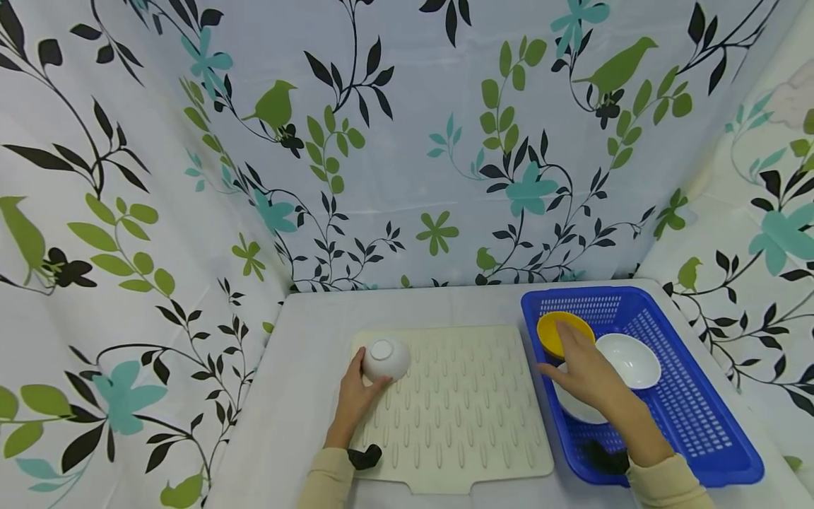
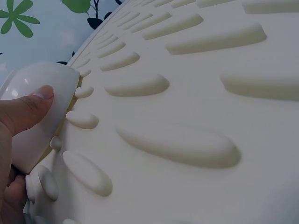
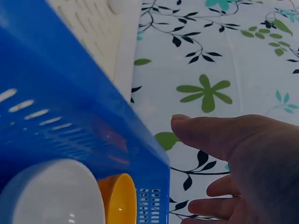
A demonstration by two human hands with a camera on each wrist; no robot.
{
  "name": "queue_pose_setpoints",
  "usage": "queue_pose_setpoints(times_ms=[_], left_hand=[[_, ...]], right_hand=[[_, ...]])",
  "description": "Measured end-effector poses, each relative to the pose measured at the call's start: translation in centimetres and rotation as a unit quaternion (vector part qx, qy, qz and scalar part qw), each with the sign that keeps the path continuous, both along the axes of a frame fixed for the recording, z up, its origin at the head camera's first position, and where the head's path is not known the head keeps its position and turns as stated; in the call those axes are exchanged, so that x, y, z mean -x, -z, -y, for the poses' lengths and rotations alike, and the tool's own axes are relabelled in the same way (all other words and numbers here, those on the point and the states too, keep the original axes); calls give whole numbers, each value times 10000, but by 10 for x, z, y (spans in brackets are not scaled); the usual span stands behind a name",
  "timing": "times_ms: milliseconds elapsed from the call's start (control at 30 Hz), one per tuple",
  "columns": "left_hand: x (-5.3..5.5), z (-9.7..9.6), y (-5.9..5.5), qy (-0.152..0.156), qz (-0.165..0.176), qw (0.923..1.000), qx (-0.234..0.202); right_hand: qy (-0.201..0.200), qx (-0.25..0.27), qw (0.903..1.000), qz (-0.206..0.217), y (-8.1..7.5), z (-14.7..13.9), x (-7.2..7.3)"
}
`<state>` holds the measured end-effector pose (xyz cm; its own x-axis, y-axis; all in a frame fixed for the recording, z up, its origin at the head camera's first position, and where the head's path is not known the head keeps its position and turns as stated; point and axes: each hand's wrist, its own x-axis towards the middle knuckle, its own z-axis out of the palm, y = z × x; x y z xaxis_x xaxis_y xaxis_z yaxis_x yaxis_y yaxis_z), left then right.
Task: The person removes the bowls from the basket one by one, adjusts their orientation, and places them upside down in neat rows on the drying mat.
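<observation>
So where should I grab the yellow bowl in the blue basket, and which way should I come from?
I'd pinch its rim from above, thumb inside and fingers outside. The yellow bowl sits open side up, so its rim looks easiest, while the blue basket and a white bowl stand close to its sides.

Head: high, downward; wrist views: close; board (image 1: 451, 406) shared.

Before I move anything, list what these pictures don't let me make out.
Head view: inside of the overturned white bowl, turned toward the ridged board.
Head view: part of the nearer white bowl in the basket, behind the right hand.
Left wrist view: much of the left hand, cut off by the left edge.
</observation>
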<state>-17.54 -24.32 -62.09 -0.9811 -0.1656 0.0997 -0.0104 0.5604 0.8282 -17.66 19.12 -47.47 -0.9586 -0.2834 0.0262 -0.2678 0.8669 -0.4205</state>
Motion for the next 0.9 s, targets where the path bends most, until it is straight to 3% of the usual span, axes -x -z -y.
queue_pose_setpoints(times_ms=[233,400,600,900], left_hand=[[0,0,-2,30,110,9999,-90],[-1,0,-3,9,-21,10000,-13],[-1,0,-3,-8,-86,10000,1],[-2,1,-5,-10,5,10000,-86]], right_hand=[[63,-245,9991,330,10,-24,-7],[16,-474,9970,613,21,-37,-11],[-104,-691,9922,1036,33,-50,-9],[-273,-1067,9837,1424,37,-54,-4]])
